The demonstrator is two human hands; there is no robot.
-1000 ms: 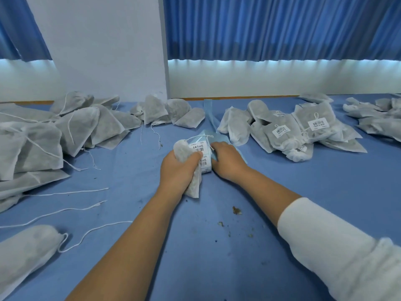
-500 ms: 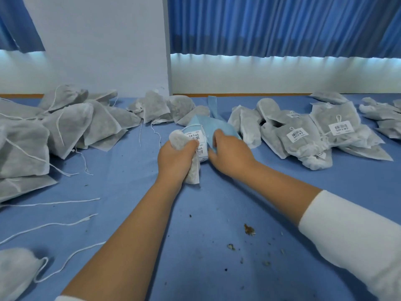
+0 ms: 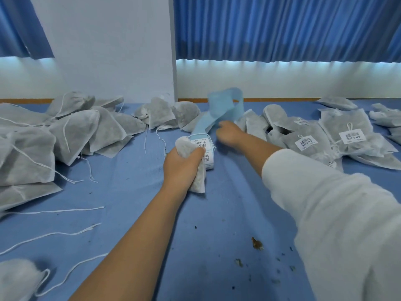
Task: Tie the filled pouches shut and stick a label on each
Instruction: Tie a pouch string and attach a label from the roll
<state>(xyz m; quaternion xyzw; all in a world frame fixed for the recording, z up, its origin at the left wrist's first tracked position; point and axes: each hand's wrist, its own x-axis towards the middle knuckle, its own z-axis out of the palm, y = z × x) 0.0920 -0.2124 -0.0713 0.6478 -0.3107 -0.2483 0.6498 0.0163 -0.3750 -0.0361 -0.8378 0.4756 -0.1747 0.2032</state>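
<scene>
My left hand (image 3: 181,165) grips a filled white pouch (image 3: 198,181) together with a roll of barcode labels (image 3: 205,152) at the middle of the blue table. My right hand (image 3: 230,133) is raised just right of the roll and pinches the pale blue backing strip (image 3: 225,107), which curls up and away from the roll, blurred by motion. Labelled pouches (image 3: 325,137) lie in a pile at the right. Unlabelled pouches (image 3: 71,131) are heaped at the left.
Several loose white strings (image 3: 54,211) lie on the blue table cover (image 3: 134,192) at the left. One more pouch (image 3: 17,279) sits at the bottom left corner. Crumbs of filling (image 3: 257,245) are scattered near the front. A white pillar (image 3: 112,51) stands behind.
My right hand has lifted off the label roll and pulled the blue backing strip up and to the right. My left hand keeps holding the pouch and roll.
</scene>
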